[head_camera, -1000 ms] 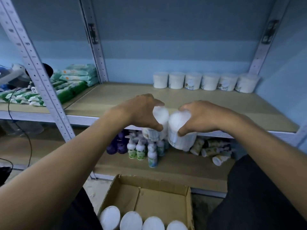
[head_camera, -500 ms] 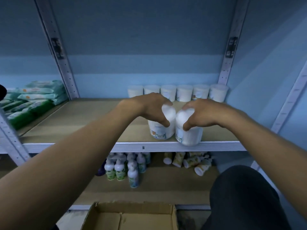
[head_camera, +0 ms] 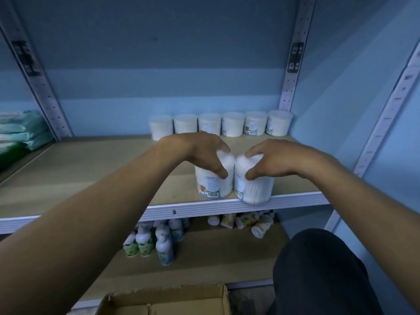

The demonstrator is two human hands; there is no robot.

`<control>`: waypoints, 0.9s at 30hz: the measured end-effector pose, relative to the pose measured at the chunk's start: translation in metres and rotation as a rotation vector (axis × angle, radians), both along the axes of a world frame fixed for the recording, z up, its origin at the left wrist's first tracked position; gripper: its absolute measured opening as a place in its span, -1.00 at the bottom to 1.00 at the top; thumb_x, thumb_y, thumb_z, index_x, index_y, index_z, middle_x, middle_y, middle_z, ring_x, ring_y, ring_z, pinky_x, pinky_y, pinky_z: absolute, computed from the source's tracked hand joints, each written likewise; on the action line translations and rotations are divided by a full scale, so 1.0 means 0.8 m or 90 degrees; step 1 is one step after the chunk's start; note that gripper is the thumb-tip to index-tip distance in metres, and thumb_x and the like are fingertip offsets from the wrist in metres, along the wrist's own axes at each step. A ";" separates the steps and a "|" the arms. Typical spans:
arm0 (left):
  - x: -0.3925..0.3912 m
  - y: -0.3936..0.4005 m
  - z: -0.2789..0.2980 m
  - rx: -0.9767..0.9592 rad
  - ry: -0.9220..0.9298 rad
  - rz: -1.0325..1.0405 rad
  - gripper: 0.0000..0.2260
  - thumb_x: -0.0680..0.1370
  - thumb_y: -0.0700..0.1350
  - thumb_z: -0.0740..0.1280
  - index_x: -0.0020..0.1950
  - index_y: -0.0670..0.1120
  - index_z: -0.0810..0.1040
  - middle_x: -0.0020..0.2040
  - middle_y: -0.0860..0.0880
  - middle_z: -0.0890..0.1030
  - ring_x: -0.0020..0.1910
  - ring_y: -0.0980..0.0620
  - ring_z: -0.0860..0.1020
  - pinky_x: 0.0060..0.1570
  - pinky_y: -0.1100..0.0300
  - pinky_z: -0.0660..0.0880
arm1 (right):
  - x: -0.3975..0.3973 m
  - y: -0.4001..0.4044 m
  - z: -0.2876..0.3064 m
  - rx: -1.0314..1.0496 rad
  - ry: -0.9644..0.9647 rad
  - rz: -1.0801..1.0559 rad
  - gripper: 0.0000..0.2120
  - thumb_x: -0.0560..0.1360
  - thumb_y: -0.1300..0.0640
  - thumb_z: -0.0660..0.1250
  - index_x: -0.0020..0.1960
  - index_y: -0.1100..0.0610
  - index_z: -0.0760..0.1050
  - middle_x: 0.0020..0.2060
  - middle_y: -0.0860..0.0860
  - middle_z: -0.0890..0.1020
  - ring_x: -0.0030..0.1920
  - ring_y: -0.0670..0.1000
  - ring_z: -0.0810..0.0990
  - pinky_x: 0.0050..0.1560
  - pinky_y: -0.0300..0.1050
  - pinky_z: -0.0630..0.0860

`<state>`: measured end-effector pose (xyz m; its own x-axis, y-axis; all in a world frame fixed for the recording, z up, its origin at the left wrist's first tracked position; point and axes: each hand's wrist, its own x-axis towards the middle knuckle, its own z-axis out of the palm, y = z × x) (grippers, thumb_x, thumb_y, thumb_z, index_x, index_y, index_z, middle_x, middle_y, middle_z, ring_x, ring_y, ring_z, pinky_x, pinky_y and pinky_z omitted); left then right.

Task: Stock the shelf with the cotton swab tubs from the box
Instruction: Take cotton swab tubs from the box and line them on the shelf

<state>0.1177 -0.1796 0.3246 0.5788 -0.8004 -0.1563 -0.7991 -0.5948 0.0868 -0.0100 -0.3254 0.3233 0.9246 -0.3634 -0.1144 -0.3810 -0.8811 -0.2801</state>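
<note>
At the front edge of the shelf (head_camera: pixel 95 178) I have both arms stretched forward, palms down, wrists level and fingers curled over from above. My left hand (head_camera: pixel 200 153) has its grip closed around the lid end of the left tub (head_camera: pixel 214 186), thumb pressed on the near side and fingers wrapped over the top. My right hand (head_camera: pixel 270 160) is clamped the same way on the right tub (head_camera: pixel 254 189), thumb on the near wall, fingers draped across the lid. Both tubs stand upright and touch each other; the left one sits on the board, while the right one's base overlaps the shelf's white front rail, and I cannot tell whether it rests fully. Well behind them, against the blue wall, a row of six tubs (head_camera: pixel 220 125) lines the back of the same shelf. Below, small bottles (head_camera: pixel 156 242) stand on the lower shelf, and the open cardboard box (head_camera: pixel 168 301) sits at the bottom edge of my view.
</note>
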 end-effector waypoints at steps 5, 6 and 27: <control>0.002 0.002 -0.001 0.002 0.013 0.005 -0.25 0.39 0.25 0.43 0.53 0.18 0.27 0.53 0.12 0.30 0.49 0.05 0.30 0.42 0.05 0.31 | 0.002 0.007 -0.004 -0.043 0.025 -0.002 -0.25 0.40 -0.15 0.51 0.52 -0.07 0.33 0.46 -0.04 0.40 0.38 0.06 0.43 0.27 -0.05 0.44; 0.001 0.003 -0.001 -0.005 0.009 0.006 -0.24 0.38 0.25 0.44 0.54 0.17 0.27 0.53 0.12 0.30 0.48 0.05 0.30 0.41 0.06 0.32 | 0.004 0.007 -0.007 -0.052 0.017 -0.005 -0.22 0.36 -0.16 0.54 0.51 -0.09 0.34 0.44 -0.04 0.42 0.36 0.08 0.45 0.26 -0.02 0.46; -0.004 -0.034 -0.025 -0.143 -0.056 -0.004 -0.48 0.35 0.14 0.57 0.29 0.10 0.60 0.26 0.03 0.57 0.22 -0.03 0.53 0.16 -0.03 0.53 | 0.013 -0.031 -0.052 -0.140 -0.150 -0.018 -0.44 0.38 0.15 0.52 0.31 -0.20 0.51 0.20 0.04 0.57 0.19 0.15 0.53 0.01 -0.07 0.46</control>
<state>0.1145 -0.2071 0.3049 0.5773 -0.8129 0.0765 -0.8131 -0.5637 0.1455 0.0007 -0.3506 0.2818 0.9053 -0.3823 0.1852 -0.3542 -0.9200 -0.1677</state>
